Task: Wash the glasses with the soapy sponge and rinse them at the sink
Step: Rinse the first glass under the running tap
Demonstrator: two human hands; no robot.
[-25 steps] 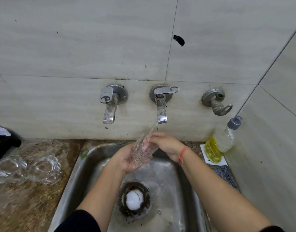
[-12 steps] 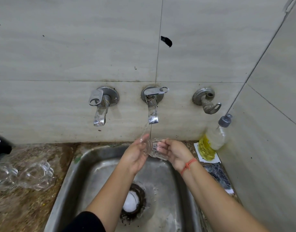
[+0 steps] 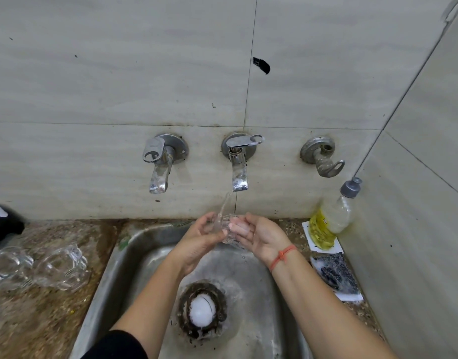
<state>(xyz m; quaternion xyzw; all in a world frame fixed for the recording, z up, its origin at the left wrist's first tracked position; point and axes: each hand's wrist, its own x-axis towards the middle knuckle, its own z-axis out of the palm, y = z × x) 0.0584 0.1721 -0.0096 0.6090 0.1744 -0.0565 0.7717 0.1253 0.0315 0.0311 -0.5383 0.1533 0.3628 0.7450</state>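
Observation:
A clear glass (image 3: 225,228) sits between both hands over the steel sink (image 3: 124,257), under the stream running from the middle tap (image 3: 239,174). My left hand (image 3: 199,243) grips its left side with curled fingers. My right hand (image 3: 261,237) cups its right side, fingers wrapped round it. Two more clear glasses (image 3: 58,266) (image 3: 7,265) lie on the counter at the left. A soapy dark sponge (image 3: 335,274) lies on the counter to the right of the sink.
A bottle of yellow dish liquid (image 3: 328,224) stands in the right corner by the side wall. Another tap (image 3: 159,164) is at the left and a third fitting (image 3: 322,158) at the right. Foam covers the sink drain (image 3: 202,310). A dark object (image 3: 2,226) is at the far left edge.
The glass went from tilted upward in both hands to lying lower and more level between them under the stream. Both hands shifted their hold slightly.

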